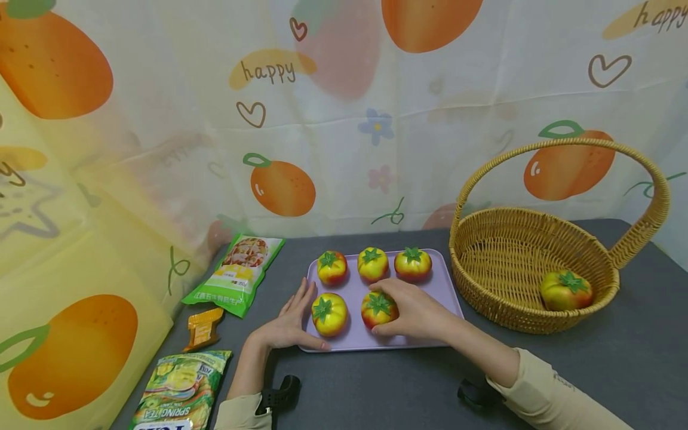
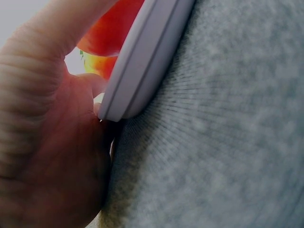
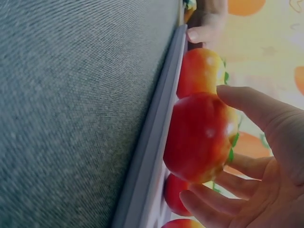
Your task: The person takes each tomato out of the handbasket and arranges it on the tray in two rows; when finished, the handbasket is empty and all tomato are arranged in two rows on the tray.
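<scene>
A lilac tray [image 1: 352,341] carries several yellow-and-red tomatoes with green leafy tops: three in the back row and two in front. My right hand [image 1: 412,307] curves its thumb and fingers around the front right tomato [image 1: 379,306]. In the right wrist view, that tomato [image 3: 199,137] sits between thumb and fingers, low at the tray's rim. At the tray's front left corner, my left hand [image 1: 290,327] rests with fingers spread along the side and thumb along the front edge. Beside it is the front left tomato [image 1: 330,315]. The left wrist view shows the tray rim [image 2: 137,61] against the palm.
To the right stands a wicker basket [image 1: 484,298] with a tall handle and one tomato [image 1: 566,290] inside. On the left lie a green-and-white food packet [image 1: 236,272], a small orange wrapped snack [image 1: 203,329] and a green candy bag [image 1: 183,385]. A printed curtain hangs behind the dark tabletop.
</scene>
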A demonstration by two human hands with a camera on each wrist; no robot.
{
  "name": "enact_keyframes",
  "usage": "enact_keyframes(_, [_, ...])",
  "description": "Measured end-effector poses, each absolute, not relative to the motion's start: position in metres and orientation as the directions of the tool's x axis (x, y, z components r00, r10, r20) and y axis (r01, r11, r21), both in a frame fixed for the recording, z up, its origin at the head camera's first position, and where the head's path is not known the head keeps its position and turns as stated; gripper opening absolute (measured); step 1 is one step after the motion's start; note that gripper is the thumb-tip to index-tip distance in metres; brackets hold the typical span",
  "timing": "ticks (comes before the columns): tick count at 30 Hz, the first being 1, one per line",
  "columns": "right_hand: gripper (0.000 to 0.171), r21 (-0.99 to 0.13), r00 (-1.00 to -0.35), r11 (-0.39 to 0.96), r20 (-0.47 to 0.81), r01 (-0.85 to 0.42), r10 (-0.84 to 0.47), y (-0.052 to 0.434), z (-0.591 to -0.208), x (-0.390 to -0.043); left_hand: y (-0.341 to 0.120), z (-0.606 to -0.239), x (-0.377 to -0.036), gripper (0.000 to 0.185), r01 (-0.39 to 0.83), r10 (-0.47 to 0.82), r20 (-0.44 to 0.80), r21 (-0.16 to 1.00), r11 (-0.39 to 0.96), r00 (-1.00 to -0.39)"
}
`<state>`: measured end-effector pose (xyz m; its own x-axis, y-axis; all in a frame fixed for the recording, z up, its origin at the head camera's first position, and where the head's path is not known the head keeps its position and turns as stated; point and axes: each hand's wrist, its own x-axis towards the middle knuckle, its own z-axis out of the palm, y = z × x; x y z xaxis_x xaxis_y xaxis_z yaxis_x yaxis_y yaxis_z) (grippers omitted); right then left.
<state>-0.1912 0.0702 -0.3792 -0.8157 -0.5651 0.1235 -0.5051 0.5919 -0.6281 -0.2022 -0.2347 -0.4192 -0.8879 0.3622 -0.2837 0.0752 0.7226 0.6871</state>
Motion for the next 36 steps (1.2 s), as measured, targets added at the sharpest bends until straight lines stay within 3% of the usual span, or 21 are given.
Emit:
enact_keyframes(15, [0.068,-0.618,-0.841,0.616,0.143,-0.488,-0.522,0.099,-0.362,-0.183,-0.233,-0.417,-0.201,0.124,0.089,0.368,-0.276,0.682,0.726,-0.888])
enact_keyframes(28, [0.064,-0.546,-0.846,0.649,0.288,-0.53,-0.449,0.156,-0.342,-0.175,-0.234,-0.419,-0.202,0.126,0.095,0.363,-0.269,0.673,0.733,-0.892])
enact_keyframes(36, [0.063,-0.524,-0.885,0.713,0.279,-0.466,-0.373,0.19,-0.332,-0.171,-0.234,-0.419,-0.202,0.126,0.102,0.37,-0.26,0.682,0.724,-0.892])
